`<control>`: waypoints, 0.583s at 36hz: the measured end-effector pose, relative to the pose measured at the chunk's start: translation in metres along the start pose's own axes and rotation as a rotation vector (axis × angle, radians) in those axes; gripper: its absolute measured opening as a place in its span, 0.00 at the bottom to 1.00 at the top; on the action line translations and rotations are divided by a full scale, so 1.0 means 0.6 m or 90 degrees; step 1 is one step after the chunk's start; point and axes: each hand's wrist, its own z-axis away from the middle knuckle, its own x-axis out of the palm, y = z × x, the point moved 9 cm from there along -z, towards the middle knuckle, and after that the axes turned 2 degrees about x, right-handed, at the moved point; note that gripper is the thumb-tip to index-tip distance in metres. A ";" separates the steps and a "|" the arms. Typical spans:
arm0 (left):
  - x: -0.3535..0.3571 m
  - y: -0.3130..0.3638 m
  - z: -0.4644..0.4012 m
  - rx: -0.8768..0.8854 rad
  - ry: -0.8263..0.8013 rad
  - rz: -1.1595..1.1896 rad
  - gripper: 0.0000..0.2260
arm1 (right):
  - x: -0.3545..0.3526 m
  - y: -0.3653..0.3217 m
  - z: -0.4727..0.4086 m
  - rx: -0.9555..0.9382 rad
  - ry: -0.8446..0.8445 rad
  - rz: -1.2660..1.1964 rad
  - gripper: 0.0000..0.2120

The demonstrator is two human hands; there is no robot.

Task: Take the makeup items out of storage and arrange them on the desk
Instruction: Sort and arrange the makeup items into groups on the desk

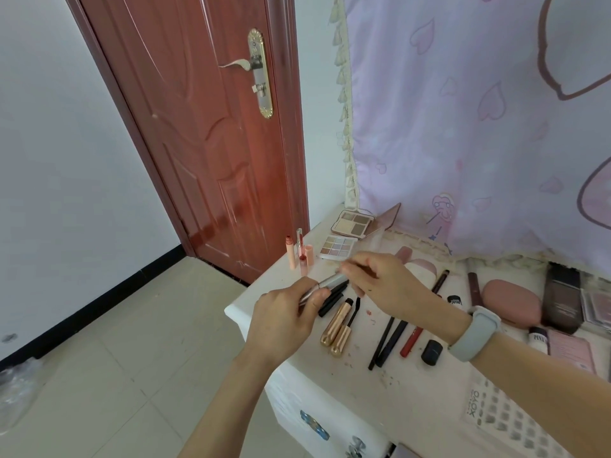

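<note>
My left hand (284, 317) grips a silver makeup tube (325, 283) above the left end of the white desk (413, 385). My right hand (386, 285) pinches the tube's thin black end near its tip. Below them lie two gold mascara tubes (337, 327), a black wand (353, 309) and black caps (330, 300). Further right lie black pencils (386, 342), a red pencil (411, 340) and a small black jar (431, 352). Two open eyeshadow palettes (353, 223) (339, 247) sit at the back, with pink lip tubes (297, 254) standing upright near the desk's corner.
A pink pouch (510, 300), a dark bottle (562, 300), a pink box (572, 352) and a nail-sticker sheet (506, 418) fill the desk's right side. A red door (211, 127) stands behind, a pink curtain (479, 110) hangs at the right, and tiled floor lies to the left.
</note>
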 end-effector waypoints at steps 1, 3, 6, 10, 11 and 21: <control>0.000 -0.003 -0.001 -0.007 -0.003 0.006 0.17 | 0.004 -0.002 0.000 -0.013 -0.019 -0.004 0.08; -0.004 -0.009 -0.002 -0.018 0.002 0.018 0.18 | 0.007 -0.003 0.000 -0.033 -0.039 -0.026 0.12; -0.006 -0.008 -0.006 -0.010 -0.002 -0.019 0.20 | 0.008 -0.002 -0.004 -0.008 -0.052 -0.056 0.06; -0.001 0.002 -0.008 0.024 -0.035 -0.050 0.19 | 0.016 0.009 -0.013 0.042 -0.089 0.052 0.17; 0.000 0.003 -0.009 0.032 -0.041 -0.065 0.18 | 0.017 0.011 -0.015 0.039 -0.097 0.080 0.17; -0.002 -0.006 -0.011 0.051 -0.042 -0.111 0.16 | 0.034 0.000 -0.014 -0.052 -0.182 0.204 0.14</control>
